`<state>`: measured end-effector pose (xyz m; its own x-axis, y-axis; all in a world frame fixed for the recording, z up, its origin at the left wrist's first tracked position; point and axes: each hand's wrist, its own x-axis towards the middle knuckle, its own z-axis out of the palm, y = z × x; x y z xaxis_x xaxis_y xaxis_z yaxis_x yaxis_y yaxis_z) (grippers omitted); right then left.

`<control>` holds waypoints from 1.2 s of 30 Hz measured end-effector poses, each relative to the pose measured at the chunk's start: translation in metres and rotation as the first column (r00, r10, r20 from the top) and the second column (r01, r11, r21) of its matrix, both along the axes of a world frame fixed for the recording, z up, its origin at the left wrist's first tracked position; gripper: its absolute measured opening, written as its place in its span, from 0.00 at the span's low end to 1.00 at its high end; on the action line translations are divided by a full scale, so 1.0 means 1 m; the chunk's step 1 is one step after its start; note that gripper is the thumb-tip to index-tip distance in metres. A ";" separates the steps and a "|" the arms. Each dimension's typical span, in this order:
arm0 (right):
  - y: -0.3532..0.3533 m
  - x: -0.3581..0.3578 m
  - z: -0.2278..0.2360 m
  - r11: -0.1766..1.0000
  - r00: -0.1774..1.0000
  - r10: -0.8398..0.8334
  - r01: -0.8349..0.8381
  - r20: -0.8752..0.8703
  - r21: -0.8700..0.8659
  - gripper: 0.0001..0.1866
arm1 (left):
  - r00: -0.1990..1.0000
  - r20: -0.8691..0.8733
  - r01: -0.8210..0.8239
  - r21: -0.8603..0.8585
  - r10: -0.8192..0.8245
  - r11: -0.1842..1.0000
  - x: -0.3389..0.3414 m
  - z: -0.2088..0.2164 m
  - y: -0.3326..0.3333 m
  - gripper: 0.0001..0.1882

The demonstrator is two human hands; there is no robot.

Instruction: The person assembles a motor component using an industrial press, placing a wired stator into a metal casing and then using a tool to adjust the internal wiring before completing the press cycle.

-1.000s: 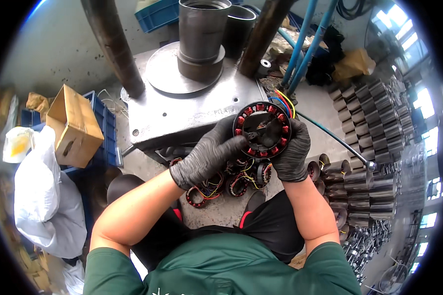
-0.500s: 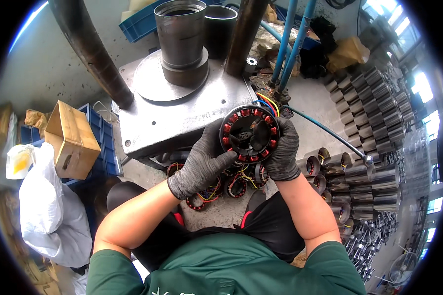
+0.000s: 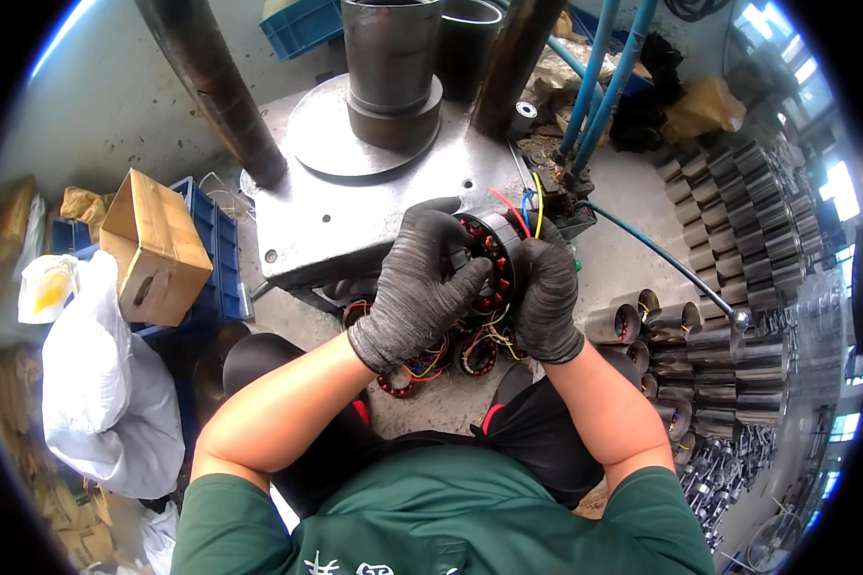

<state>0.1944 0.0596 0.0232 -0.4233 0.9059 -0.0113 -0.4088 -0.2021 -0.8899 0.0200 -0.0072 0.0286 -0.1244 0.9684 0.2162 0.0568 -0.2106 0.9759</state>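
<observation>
A ring-shaped motor stator (image 3: 505,251) with red windings and a dark core is held up between my gloved hands, in front of the metal press table. My left hand (image 3: 420,287), in a dark grey glove, is closed on its left side, with the thumb across the winding face. My right hand (image 3: 548,292), gloved alike, grips its right side near the bottom of the wires. Red, blue and yellow lead wires (image 3: 537,206) stick up from the back of the stator. The fingertips behind it are hidden. Below, several more stators (image 3: 478,356) lie on the floor between my feet.
The press table (image 3: 331,225) carries a steel cylinder (image 3: 390,57) on a round plate, between dark posts. At right, a lever with a ball end (image 3: 741,318) reaches over rows of metal sleeves (image 3: 738,206). To the left are a cardboard box (image 3: 158,254) and a white sack (image 3: 91,374).
The stator has been turned from facing me to tilted sideways, and its wires now point up. My left hand has moved further over its face. The whole view has shifted slightly.
</observation>
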 end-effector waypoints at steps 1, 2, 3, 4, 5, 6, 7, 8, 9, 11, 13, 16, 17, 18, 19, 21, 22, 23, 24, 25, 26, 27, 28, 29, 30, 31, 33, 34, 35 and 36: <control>-0.001 -0.001 -0.001 1.000 1.000 0.008 -0.008 -0.006 -0.001 0.28 | 0.994 -0.109 -0.025 0.031 0.029 0.999 -0.002 -0.001 0.001 0.19; -0.001 -0.002 -0.001 1.000 1.000 0.008 -0.008 0.006 0.022 0.29 | 0.974 -0.217 -0.045 0.065 0.059 0.997 -0.003 -0.001 0.002 0.15; -0.002 -0.002 -0.001 0.999 1.000 0.008 -0.009 0.017 0.044 0.29 | 0.975 -0.215 -0.047 0.063 0.060 0.997 -0.003 0.000 0.002 0.15; -0.002 -0.003 -0.002 0.999 1.000 0.009 -0.010 0.018 0.043 0.29 | 0.969 -0.237 -0.054 0.057 0.066 0.997 -0.002 0.001 0.002 0.11; -0.002 -0.003 -0.003 0.998 0.999 -0.001 -0.002 0.039 0.067 0.28 | 0.963 -0.259 -0.061 0.051 0.072 0.997 -0.003 0.003 0.002 0.08; -0.002 -0.004 -0.005 0.996 0.998 -0.012 0.006 0.060 0.092 0.28 | 0.963 -0.258 -0.062 0.049 0.073 0.997 -0.003 0.001 0.003 0.08; -0.002 -0.004 -0.006 0.996 0.998 -0.011 0.006 0.061 0.090 0.28 | 0.968 -0.242 -0.060 0.028 0.065 0.998 -0.004 -0.001 0.005 0.07; -0.002 -0.004 -0.008 0.994 0.996 -0.035 0.026 0.083 0.102 0.27 | 0.972 -0.228 -0.060 0.007 0.060 0.998 -0.005 -0.003 0.006 0.06; -0.003 -0.005 -0.008 0.994 0.995 -0.046 0.035 0.093 0.107 0.27 | 0.972 -0.227 -0.062 0.005 0.062 0.998 -0.006 -0.004 0.006 0.06; -0.007 -0.007 -0.006 0.992 0.993 -0.063 0.050 0.105 0.118 0.26 | 0.979 -0.199 -0.052 -0.008 0.049 0.999 -0.007 -0.004 0.007 0.06; -0.009 -0.007 -0.006 0.991 0.992 -0.068 0.055 0.106 0.121 0.26 | 0.975 -0.215 -0.054 -0.026 0.047 0.998 -0.007 -0.002 0.006 0.05; -0.008 -0.004 -0.009 0.982 0.988 -0.079 0.054 0.133 0.180 0.25 | 0.970 -0.239 -0.048 -0.028 0.040 0.998 -0.008 -0.003 0.007 0.04; -0.007 -0.004 -0.009 0.988 0.988 -0.075 0.056 0.135 0.144 0.24 | 0.969 -0.246 -0.041 -0.014 0.037 0.999 -0.009 -0.004 0.007 0.04; -0.006 -0.005 -0.008 0.992 0.988 -0.072 0.058 0.136 0.108 0.24 | 0.969 -0.246 -0.043 -0.016 0.038 0.999 -0.009 -0.007 0.008 0.04; -0.006 -0.006 -0.006 0.993 0.988 -0.070 0.056 0.137 0.106 0.24 | 0.971 -0.236 -0.034 0.008 0.035 0.999 -0.009 -0.011 0.008 0.04; -0.006 -0.006 0.001 0.999 0.998 -0.053 0.052 0.040 0.014 0.23 | 0.974 -0.226 -0.022 0.032 0.029 0.999 -0.009 -0.005 0.009 0.05; -0.005 -0.005 0.003 0.998 0.998 -0.054 0.054 0.041 0.013 0.23 | 0.964 -0.266 -0.011 0.014 0.014 1.000 -0.011 -0.001 0.007 0.09; -0.005 -0.005 0.006 0.996 0.999 -0.051 0.052 0.012 -0.073 0.21 | 0.952 -0.306 -0.002 -0.004 0.001 1.000 -0.011 0.003 0.006 0.12; -0.005 -0.005 0.007 0.986 0.999 -0.051 0.048 -0.018 -0.158 0.20 | 0.952 -0.305 -0.002 -0.005 0.000 1.000 -0.011 0.000 0.006 0.12; -0.004 -0.004 0.008 0.969 0.997 -0.054 0.041 -0.047 -0.242 0.20 | 0.991 -0.133 -0.002 0.012 0.003 1.000 -0.009 -0.006 0.007 0.17; 0.001 -0.002 0.006 0.952 0.996 -0.066 0.046 -0.055 -0.303 0.20 | 0.999 0.046 -0.002 0.029 0.001 1.000 -0.007 -0.007 0.008 0.21; 0.004 0.000 0.007 0.952 0.996 -0.070 0.051 -0.053 -0.303 0.20 | 0.999 0.048 0.002 0.029 -0.004 1.000 -0.007 -0.007 0.008 0.21; 0.006 0.002 0.009 0.940 0.994 -0.076 0.046 -0.078 -0.338 0.23 | 0.996 0.088 0.006 -0.046 -0.002 0.999 -0.008 -0.006 0.006 0.25; 0.009 0.004 0.011 0.927 0.991 -0.083 0.038 -0.103 -0.373 0.26 | 0.992 0.126 0.012 -0.122 0.003 0.993 -0.010 -0.003 0.004 0.30; 0.014 0.007 0.008 0.919 0.988 -0.099 0.046 -0.117 -0.391 0.26 | 0.990 0.140 0.046 -0.161 -0.023 0.986 -0.013 -0.002 0.004 0.32; 0.017 0.009 0.009 0.919 0.988 -0.104 0.051 -0.115 -0.391 0.26 | 0.989 0.142 0.051 -0.161 -0.028 0.986 -0.014 -0.002 0.003 0.32; 0.020 0.010 0.013 0.928 0.979 -0.172 0.124 -0.110 -0.351 0.26 | 0.993 0.083 0.094 -0.148 -0.083 0.984 -0.016 -0.003 0.000 0.34; 0.020 0.009 0.018 0.915 0.965 -0.208 0.133 -0.162 -0.381 0.20 | 0.987 0.104 0.142 -0.188 -0.124 0.972 -0.016 -0.001 -0.002 0.38; 0.022 0.010 0.020 0.914 0.965 -0.208 0.133 -0.162 -0.382 0.20 | 0.987 0.104 0.142 -0.189 -0.124 0.972 -0.014 -0.003 -0.003 0.38; 0.024 0.011 0.020 0.915 0.958 -0.208 0.120 -0.196 -0.385 0.20 | 0.972 0.172 0.186 -0.159 -0.158 0.970 -0.011 -0.006 -0.005 0.40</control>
<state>0.2052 0.0836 0.0436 -0.2999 0.9131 -0.2762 -0.6467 -0.4074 -0.6448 0.0086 -0.0121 0.0227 0.0285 0.9990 0.0344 -0.1225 -0.0307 0.9920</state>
